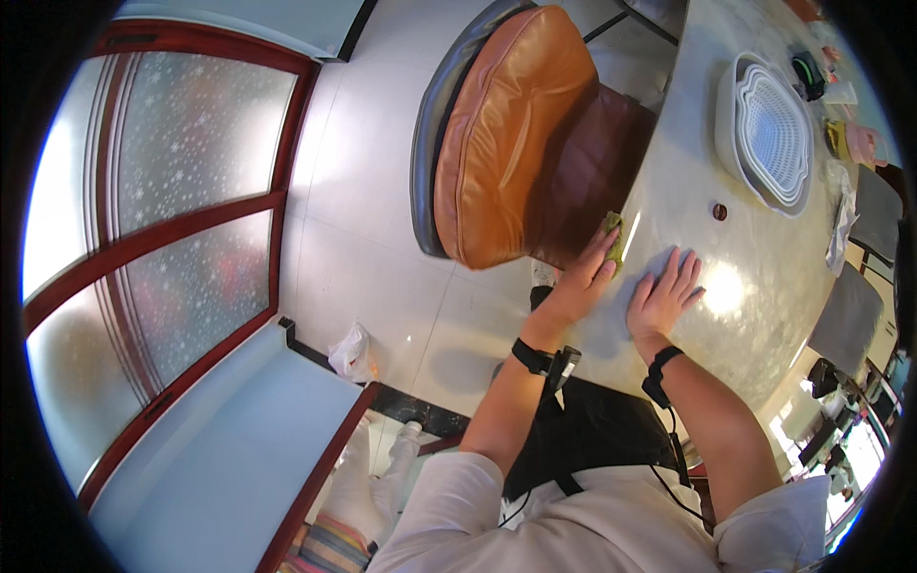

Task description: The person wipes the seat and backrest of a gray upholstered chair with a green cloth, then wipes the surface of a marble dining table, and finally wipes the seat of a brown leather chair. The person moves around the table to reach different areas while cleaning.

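Observation:
My left hand presses a crumpled green cloth against the edge of a shiny, light-coloured table, beside an armchair. Flat on the tabletop, to the right of it, rests my right hand with its fingers apart and nothing in them. A small round brown object lies on the table beyond my right hand. Farther up stand nested white plastic baskets in a white basin. Both wrists wear black straps, the left one with a small device.
An orange-brown leather armchair stands close against the table's left side. A white plastic bag sits on the tiled floor. Another person's legs are at the lower left. Cups, a crumpled plastic sheet and grey chairs are on the right.

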{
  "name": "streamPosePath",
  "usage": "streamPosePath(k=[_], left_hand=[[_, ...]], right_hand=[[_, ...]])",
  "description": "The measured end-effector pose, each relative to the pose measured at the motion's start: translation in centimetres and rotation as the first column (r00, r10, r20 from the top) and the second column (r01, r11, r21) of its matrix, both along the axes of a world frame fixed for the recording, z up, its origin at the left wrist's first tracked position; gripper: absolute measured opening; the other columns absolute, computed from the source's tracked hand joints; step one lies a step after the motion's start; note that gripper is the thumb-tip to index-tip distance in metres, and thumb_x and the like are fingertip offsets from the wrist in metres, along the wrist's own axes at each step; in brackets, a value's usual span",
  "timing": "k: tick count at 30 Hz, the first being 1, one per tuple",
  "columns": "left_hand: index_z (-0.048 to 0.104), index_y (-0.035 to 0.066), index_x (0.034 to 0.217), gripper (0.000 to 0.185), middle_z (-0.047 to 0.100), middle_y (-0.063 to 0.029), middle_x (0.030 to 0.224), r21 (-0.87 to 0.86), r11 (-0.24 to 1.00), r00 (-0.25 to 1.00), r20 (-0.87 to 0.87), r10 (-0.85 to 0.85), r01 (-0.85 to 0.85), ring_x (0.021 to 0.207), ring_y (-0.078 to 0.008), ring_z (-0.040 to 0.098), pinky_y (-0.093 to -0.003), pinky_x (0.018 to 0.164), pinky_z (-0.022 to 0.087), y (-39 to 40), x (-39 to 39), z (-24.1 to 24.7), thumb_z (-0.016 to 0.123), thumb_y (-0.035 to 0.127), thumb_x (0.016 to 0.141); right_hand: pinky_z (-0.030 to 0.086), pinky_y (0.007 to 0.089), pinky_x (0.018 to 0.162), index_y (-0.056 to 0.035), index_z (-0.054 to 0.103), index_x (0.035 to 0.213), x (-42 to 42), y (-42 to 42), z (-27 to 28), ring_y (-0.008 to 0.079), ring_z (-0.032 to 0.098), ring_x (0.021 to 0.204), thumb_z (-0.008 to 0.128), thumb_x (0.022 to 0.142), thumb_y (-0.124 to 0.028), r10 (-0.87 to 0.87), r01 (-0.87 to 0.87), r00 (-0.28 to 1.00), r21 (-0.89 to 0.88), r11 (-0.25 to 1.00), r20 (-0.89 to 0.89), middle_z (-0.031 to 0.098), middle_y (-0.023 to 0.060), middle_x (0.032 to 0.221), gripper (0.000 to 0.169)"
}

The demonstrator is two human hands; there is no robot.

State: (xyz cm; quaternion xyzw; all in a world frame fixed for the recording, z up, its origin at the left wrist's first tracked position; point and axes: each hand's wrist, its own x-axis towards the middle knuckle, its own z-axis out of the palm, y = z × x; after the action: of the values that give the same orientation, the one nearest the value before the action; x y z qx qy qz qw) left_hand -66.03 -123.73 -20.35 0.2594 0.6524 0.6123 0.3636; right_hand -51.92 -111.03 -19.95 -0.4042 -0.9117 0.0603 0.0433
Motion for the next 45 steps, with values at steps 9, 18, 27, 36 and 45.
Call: streamPosePath(k=[9, 18, 27, 36, 45], left_hand=[[0.042, -0.004, 0.156, 0.051, 0.031, -0.0275, 0.168, 0.085, 0.995, 0.967, 0.242, -0.078, 0.059, 0.159, -0.0388, 0.026, -0.0411, 0.127, 0.024, -3.2, 0.9, -1.2, 0.049, 0.017, 0.109], [0.033, -0.008, 0.157, 0.057, 0.014, -0.0325, 0.171, 0.077, 0.959, 0.924, 0.258, -0.283, 0.272, 0.159, -0.0463, 0.020, -0.0444, 0.126, 0.024, -14.9, 5.6, 1.9, 0.050, 0.019, 0.110], [0.030, -0.007, 0.160, 0.062, 0.013, -0.0323, 0.171, 0.094, 0.932, 0.913, 0.189, -0.362, 0.350, 0.158, -0.0473, 0.020, -0.0460, 0.125, 0.028, -14.8, 4.5, 1.0, 0.053, 0.020, 0.109], [0.029, -0.005, 0.161, 0.060, 0.026, -0.0332, 0.167, 0.177, 0.949, 0.939, 0.182, -0.291, 0.260, 0.156, -0.0468, 0.027, -0.0443, 0.125, 0.028, -4.7, -1.3, -1.5, 0.048, 0.016, 0.109], [0.031, -0.003, 0.162, 0.060, 0.023, -0.0310, 0.169, 0.117, 0.945, 0.939, 0.128, -0.319, 0.305, 0.157, -0.0454, 0.026, -0.0441, 0.126, 0.027, -10.5, 2.1, -0.1, 0.051, 0.007, 0.105]], right_hand=[[0.003, 0.0674, 0.124, -0.0033, 0.033, 0.162, -0.8, 0.4, 0.4, 0.0442, 0.018, 0.159, 0.044, 0.101, -0.029, 0.034, -0.034, 0.999, 0.026, 0.999, 0.001, 0.025, 0.0232, 0.171, 0.067], [0.005, 0.0624, 0.126, -0.0026, 0.032, 0.163, -0.7, 0.3, 0.5, 0.0416, 0.018, 0.160, 0.038, 0.104, -0.030, 0.031, -0.032, 0.998, 0.027, 0.999, 0.047, 0.026, 0.0226, 0.171, 0.065], [0.006, 0.0606, 0.127, -0.0025, 0.032, 0.163, -0.4, 0.4, 0.4, 0.0417, 0.019, 0.160, 0.037, 0.105, -0.032, 0.053, -0.054, 0.998, 0.029, 0.998, 0.046, 0.026, 0.0231, 0.170, 0.066], [0.006, 0.0619, 0.126, -0.0035, 0.034, 0.162, -0.9, 0.4, 1.0, 0.0415, 0.020, 0.159, 0.041, 0.103, -0.029, 0.028, -0.029, 0.999, 0.011, 1.000, 0.046, 0.027, 0.0228, 0.170, 0.065], [0.006, 0.0624, 0.126, -0.0036, 0.034, 0.162, -0.5, 0.2, 0.8, 0.0421, 0.020, 0.159, 0.041, 0.102, -0.028, 0.027, -0.027, 0.999, 0.022, 0.999, 0.032, 0.027, 0.0233, 0.169, 0.065]])
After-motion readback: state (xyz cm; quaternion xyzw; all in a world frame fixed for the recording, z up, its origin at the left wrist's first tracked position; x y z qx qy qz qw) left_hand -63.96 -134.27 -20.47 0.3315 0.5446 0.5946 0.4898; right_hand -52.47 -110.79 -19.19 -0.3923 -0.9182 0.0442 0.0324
